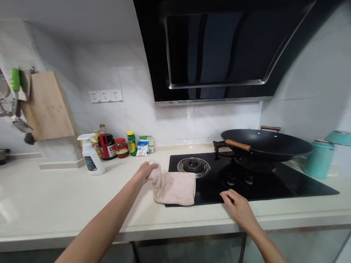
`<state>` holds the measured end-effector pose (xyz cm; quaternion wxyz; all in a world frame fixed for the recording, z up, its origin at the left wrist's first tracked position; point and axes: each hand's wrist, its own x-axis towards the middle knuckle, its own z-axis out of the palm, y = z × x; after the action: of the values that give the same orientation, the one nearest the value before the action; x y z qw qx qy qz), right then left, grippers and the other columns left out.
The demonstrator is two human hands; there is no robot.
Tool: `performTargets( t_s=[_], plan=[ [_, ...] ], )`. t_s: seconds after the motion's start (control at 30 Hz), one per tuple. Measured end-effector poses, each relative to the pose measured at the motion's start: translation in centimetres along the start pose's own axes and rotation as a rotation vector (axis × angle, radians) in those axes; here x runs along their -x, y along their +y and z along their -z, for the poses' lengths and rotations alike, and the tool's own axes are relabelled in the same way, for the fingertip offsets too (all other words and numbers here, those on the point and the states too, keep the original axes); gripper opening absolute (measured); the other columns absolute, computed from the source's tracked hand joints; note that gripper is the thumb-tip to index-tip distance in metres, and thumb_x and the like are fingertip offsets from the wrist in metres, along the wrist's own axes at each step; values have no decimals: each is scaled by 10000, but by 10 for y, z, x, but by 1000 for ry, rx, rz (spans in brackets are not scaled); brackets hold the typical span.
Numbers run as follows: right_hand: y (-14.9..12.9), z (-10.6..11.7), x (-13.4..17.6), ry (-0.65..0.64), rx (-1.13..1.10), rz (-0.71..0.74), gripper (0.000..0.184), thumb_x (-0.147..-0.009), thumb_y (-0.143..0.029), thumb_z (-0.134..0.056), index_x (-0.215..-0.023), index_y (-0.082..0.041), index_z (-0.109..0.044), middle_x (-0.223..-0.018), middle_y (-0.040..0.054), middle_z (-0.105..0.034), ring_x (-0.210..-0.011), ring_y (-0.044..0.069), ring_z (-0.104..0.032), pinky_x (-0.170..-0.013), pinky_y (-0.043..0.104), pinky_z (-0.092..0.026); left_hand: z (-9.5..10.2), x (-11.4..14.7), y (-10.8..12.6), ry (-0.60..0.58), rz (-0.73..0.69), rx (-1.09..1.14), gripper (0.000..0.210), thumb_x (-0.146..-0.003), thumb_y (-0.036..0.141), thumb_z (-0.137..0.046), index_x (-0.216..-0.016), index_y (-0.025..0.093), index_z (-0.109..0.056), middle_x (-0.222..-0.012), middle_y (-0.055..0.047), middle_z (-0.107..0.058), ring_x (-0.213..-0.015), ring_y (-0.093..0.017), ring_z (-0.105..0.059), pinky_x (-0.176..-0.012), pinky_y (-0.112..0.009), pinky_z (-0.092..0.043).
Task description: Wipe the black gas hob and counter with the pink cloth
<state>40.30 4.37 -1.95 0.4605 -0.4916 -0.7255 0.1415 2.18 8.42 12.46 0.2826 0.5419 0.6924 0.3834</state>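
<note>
My left hand [144, 172] is closed on the bunched corner of a pale pink cloth [177, 187] with dark smudges. The rest of the cloth lies spread over the front left corner of the black glass gas stove [208, 188] and onto the counter beside it. Just behind the cloth is the left burner [193, 165]. My right hand [238, 206] hovers by the stove's front edge, fingers curled in with nothing visible in them. A large black wok [265, 144] with wooden handles sits on the right side of the stove.
A white spray bottle [91, 157] stands on the counter [55, 197] to the left. Behind it are a dark sauce bottle [106, 146], a red-lidded jar [121, 148] and seasoning packs [142, 147]. A teal canister [319, 159] stands at right. The range hood [214, 51] overhangs the stove.
</note>
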Motion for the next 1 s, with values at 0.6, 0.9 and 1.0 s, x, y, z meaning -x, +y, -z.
performTargets(
  t_s=[0.6, 0.9, 1.0],
  plan=[
    [2, 4, 1, 13, -67, -25, 375, -978, -506, -462, -869, -255, -718, -845, 24, -705, -772, 190, -629, -711, 283, -467, -129, 31, 23, -248, -302, -632, 749, -876, 722, -430, -1507, 317, -445, -1693, -96, -212, -1547, -451, -94, -1173, -751, -71],
    [21, 3, -1, 14, -64, -56, 387, -905, -576, -525, -930, -265, -754, -980, 41, -763, -890, 225, -691, -786, 298, -516, -161, 68, 5, -442, -522, -744, 843, -860, 839, -295, -1585, 412, -250, -1718, -25, -82, -1557, -431, 36, -1166, -756, 51],
    [23, 6, 0, -3, -72, -121, 425, -872, -611, -532, -957, -264, -763, -998, 52, -771, -914, 242, -699, -804, 318, -522, -149, 93, -6, -446, -623, -725, 766, -900, 782, -340, -1573, 422, -274, -1715, -21, -110, -1567, -394, -10, -1181, -741, 18]
  ],
)
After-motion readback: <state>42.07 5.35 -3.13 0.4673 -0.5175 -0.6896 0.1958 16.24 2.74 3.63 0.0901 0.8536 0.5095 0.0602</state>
